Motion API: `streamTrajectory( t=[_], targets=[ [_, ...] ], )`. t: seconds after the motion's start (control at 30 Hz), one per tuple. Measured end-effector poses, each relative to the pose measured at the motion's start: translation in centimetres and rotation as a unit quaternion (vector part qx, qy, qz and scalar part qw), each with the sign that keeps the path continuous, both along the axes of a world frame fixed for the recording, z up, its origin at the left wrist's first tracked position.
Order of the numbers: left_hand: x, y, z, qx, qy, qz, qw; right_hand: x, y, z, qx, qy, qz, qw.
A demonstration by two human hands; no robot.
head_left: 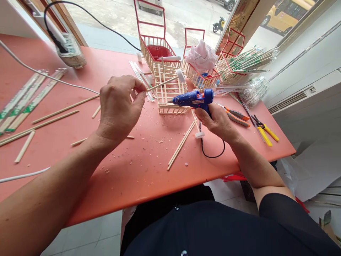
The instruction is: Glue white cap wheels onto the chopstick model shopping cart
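Pinched between the thumb and fingers of my left hand (119, 103) is a thin wooden stick (161, 84). A white round cap (180, 75) sits on the stick's far end. My right hand (221, 122) grips a blue hot glue gun (190, 99), its nozzle pointing left, below the stick and apart from it. Behind the gun lies a small frame of wooden sticks (173, 109), partly hidden by the gun. Another white cap (199, 134) on a stick rests on the table below my right hand, near loose wooden sticks (181, 146).
Several stick baskets with red handles, one basket (146, 44) among them, line the table's back. Orange-handled pliers (237, 117) and yellow-handled cutters (266, 134) lie right. Wrapped chopsticks (26, 96) and a power strip (73, 53) are left. A black cord (213, 156) loops near the front edge.
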State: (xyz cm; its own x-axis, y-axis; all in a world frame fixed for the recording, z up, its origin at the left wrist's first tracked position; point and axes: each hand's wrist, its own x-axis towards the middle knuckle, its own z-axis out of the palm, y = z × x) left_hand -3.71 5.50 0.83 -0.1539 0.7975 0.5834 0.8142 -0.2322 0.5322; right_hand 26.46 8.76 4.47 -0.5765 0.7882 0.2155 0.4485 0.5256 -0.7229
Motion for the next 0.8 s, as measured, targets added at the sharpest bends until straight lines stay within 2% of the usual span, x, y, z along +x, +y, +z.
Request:
streamTrajectory(
  t=[0.13,0.8],
  targets=[
    [0.01,0.01,0.07,0.001,-0.001,0.001,1.000,-0.09,0.03,-0.18,0.036,-0.002,-0.017,0.999],
    [-0.07,0.01,-0.10,0.012,0.001,-0.016,1.000,0.13,0.14,-0.43,0.063,-0.010,-0.010,0.998]
  ],
)
